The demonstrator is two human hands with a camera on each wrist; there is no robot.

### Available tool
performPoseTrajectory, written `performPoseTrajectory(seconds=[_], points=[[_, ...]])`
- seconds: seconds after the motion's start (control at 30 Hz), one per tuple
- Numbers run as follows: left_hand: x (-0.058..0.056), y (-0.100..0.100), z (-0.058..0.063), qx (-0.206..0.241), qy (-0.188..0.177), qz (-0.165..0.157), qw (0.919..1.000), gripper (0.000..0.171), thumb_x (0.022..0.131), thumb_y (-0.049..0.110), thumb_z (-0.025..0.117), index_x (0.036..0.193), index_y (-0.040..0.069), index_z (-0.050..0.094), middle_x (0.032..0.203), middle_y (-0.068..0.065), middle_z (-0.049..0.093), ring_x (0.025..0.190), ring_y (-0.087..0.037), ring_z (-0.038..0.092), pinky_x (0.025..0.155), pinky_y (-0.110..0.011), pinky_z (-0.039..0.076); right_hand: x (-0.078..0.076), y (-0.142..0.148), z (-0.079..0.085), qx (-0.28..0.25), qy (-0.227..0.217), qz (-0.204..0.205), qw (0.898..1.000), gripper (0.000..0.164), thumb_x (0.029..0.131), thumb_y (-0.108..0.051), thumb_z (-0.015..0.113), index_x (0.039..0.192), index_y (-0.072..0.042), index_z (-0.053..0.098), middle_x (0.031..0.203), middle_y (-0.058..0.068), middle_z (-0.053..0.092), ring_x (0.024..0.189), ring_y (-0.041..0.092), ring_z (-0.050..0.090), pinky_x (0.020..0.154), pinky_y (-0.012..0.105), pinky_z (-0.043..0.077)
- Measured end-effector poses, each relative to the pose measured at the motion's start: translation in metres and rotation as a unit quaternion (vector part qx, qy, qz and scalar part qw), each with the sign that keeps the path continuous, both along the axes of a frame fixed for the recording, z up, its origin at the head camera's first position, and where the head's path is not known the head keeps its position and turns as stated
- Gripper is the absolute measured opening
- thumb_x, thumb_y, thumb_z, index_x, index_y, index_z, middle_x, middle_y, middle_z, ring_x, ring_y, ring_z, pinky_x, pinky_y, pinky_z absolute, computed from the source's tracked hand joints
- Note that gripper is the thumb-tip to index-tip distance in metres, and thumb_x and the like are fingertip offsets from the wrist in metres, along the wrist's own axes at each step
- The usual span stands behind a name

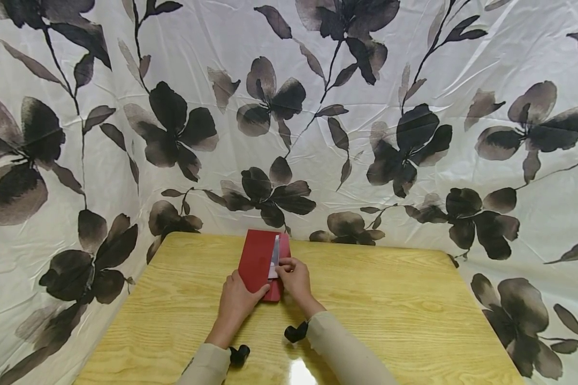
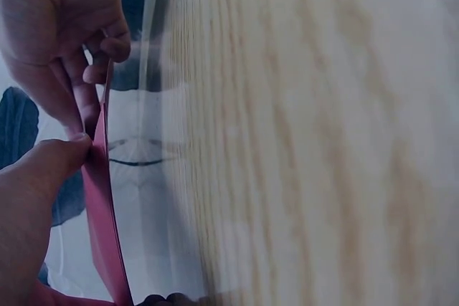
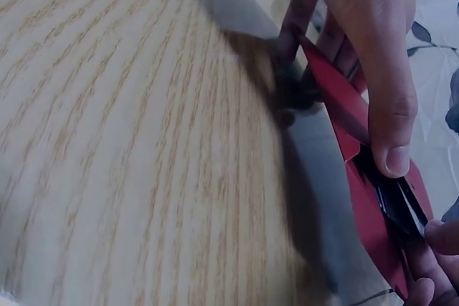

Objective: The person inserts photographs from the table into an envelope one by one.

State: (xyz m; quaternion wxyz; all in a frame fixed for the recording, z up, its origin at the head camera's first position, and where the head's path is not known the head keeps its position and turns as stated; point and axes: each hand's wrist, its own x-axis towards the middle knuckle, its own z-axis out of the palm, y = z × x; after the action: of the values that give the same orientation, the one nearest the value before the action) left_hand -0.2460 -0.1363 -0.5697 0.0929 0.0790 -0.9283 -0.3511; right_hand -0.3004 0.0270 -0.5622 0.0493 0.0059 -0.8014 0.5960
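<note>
A red envelope [image 1: 259,255] is held up over the far part of the table, its flap [image 1: 284,247] open on the right side. My left hand [image 1: 236,300] grips the envelope by its lower left part. The left thumb [image 3: 393,155] lies on its front and the fingers are behind it, as the right wrist view shows. At the opening, my right hand [image 1: 296,279] pinches a thin pale and grey card [image 1: 273,271], which sticks partly out of the envelope. In the right wrist view the card looks dark and shiny. How much of it is inside is hidden.
The wood-grain table [image 1: 390,310] extends to both sides of the hands. Behind it hangs a white cloth with dark flowers [image 1: 270,133], which meets the table's far edge. Black wrist cameras [image 1: 296,332] sit at both wrists, low over the table.
</note>
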Motion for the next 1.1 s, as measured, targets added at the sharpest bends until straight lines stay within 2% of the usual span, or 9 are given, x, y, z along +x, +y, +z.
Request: performPoseTrajectory(seconds=[0.2,0.53,0.8,1.1], points=[[0.0004,0.0001,-0.0004,0.002,0.003,-0.002,1.0000,0.091,0.086,0.047,0.088,0.138,-0.015,0.046,0.122,-0.029,0.059,0.108,-0.043,0.061,0.094,-0.057,0.054,0.0006,-0.0028,-0.0020,0.002,-0.001,-0.004,1.000,0.015,0.095,-0.002,0.079,0.110,0.002,0.080,0.083,0.005,0.071,0.071,0.008,0.056,0.060,0.021,0.045],[-0.0003,0.0016,-0.0002,0.003,0.009,0.000,1.0000,0.091,0.086,0.050,0.087,0.137,-0.015,0.047,0.121,-0.029,0.060,0.107,-0.042,0.061,0.092,-0.058,0.054,0.0015,-0.0053,-0.0045,0.009,-0.006,-0.008,1.000,0.015,0.095,-0.006,0.081,0.109,-0.001,0.082,0.087,0.007,0.076,0.075,0.009,0.063,0.062,0.024,0.050],[0.0006,0.0034,0.0035,0.003,0.006,0.005,1.0000,0.091,0.087,0.050,0.086,0.138,-0.015,0.047,0.121,-0.030,0.060,0.108,-0.044,0.061,0.093,-0.059,0.054,0.0020,-0.0054,-0.0055,0.033,-0.001,0.000,0.999,0.013,0.095,-0.007,0.081,0.107,-0.004,0.084,0.088,0.005,0.077,0.078,0.011,0.066,0.066,0.027,0.054],[0.0000,0.0037,0.0008,-0.003,0.012,0.005,0.9999,0.090,0.087,0.049,0.086,0.137,-0.015,0.048,0.121,-0.029,0.060,0.108,-0.043,0.061,0.093,-0.058,0.054,0.0015,-0.0028,-0.0073,0.038,0.000,0.007,0.999,0.012,0.097,-0.008,0.080,0.108,-0.005,0.084,0.091,0.005,0.077,0.081,0.010,0.066,0.068,0.025,0.055]])
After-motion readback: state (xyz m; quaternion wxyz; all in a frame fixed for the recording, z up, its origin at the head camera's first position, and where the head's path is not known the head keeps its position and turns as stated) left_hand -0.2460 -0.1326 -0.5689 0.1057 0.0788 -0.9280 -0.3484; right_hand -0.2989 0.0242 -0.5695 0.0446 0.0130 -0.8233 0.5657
